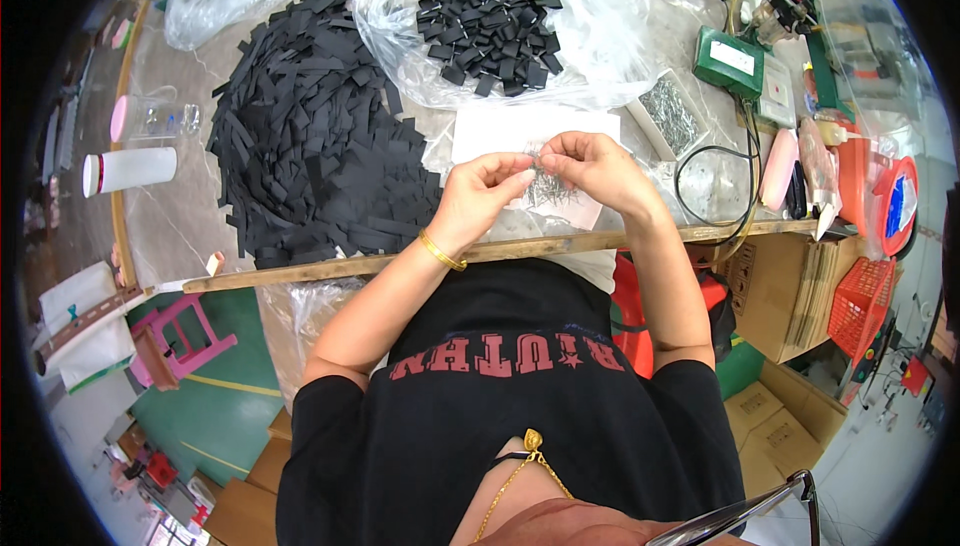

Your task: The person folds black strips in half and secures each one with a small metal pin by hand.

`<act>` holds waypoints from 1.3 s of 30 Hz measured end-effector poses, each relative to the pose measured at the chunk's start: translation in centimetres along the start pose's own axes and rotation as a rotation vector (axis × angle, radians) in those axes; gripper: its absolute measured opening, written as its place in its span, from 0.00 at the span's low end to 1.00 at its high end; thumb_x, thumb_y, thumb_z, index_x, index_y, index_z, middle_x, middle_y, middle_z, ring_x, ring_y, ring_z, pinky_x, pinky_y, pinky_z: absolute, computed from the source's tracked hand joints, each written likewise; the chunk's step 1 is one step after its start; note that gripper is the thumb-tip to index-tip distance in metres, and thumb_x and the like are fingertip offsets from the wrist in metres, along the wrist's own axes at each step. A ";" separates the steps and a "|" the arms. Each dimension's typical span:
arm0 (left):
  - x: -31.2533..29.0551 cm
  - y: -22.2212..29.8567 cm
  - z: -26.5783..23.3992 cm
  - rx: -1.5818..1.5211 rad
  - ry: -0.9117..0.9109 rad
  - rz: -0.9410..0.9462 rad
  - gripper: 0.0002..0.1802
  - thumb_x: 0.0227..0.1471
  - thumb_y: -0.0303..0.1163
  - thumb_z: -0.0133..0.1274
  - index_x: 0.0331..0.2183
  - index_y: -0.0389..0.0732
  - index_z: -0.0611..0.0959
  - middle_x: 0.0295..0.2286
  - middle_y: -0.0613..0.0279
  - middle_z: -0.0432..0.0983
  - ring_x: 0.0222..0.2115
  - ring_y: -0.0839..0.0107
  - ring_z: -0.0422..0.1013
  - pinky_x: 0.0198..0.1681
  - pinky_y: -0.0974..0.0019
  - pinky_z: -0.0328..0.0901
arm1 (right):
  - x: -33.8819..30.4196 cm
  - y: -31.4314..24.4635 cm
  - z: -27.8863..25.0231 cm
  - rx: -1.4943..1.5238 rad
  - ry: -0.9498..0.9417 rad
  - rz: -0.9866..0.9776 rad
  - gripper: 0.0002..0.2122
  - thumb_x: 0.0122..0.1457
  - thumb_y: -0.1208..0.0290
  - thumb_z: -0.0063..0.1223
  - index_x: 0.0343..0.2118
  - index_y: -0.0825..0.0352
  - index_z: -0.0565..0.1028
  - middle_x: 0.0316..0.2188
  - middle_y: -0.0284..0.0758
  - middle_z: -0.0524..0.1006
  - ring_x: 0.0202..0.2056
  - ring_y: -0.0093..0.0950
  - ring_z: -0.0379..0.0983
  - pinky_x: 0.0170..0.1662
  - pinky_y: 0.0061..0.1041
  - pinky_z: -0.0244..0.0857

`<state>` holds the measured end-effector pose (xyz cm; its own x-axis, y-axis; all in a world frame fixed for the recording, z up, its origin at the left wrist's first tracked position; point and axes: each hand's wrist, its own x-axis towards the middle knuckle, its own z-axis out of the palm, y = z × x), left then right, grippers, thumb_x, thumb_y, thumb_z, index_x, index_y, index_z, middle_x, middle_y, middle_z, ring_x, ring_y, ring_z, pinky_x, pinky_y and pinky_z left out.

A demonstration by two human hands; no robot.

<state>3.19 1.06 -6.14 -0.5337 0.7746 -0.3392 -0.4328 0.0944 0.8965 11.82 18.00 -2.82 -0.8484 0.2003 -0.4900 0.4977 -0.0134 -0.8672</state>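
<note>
Where two hands [535, 181] meet, two black heaps [310, 136].

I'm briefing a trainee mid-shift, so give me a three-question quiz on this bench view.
1. True or false: the large loose pile of black strips lies to the person's left of the hands.
2. What does the clear plastic bag hold? A) folded black pieces B) red baskets C) white cups
3. Fill in: under the hands, small metal pins lie on a ____ sheet.

Key:
1. True.
2. A, the folded black pieces.
3. White; the left hand and right hand meet fingertip to fingertip above the white sheet.
</note>
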 end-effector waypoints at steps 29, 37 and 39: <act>2.4 -0.4 0.5 0.039 0.179 0.109 0.07 0.47 0.28 0.56 0.27 0.34 0.79 0.20 0.71 0.72 0.20 0.87 0.63 0.22 0.82 0.58 | -0.9 -0.1 1.2 -0.214 0.303 -0.244 0.06 0.49 0.76 0.54 0.30 0.70 0.75 0.25 0.41 0.76 0.26 0.31 0.73 0.31 0.26 0.65; 1.3 -0.3 0.1 0.102 0.229 0.282 0.06 0.46 0.26 0.56 0.24 0.34 0.78 0.21 0.67 0.74 0.21 0.85 0.66 0.23 0.80 0.60 | 0.0 -0.9 3.4 -0.230 0.333 -0.218 0.06 0.48 0.75 0.55 0.30 0.70 0.75 0.23 0.39 0.77 0.23 0.27 0.73 0.28 0.25 0.66; 0.9 -0.2 -0.5 0.225 0.224 0.294 0.05 0.48 0.27 0.55 0.27 0.35 0.79 0.24 0.68 0.75 0.23 0.85 0.67 0.26 0.80 0.62 | 0.2 -0.9 4.0 -0.250 0.328 -0.224 0.06 0.48 0.76 0.55 0.30 0.70 0.75 0.24 0.41 0.76 0.24 0.32 0.74 0.28 0.27 0.66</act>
<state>2.46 1.39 -6.74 -0.7659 0.6365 -0.0910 -0.0827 0.0429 0.9957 10.48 14.16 -2.54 -0.8583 0.4706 -0.2045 0.3712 0.2942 -0.8807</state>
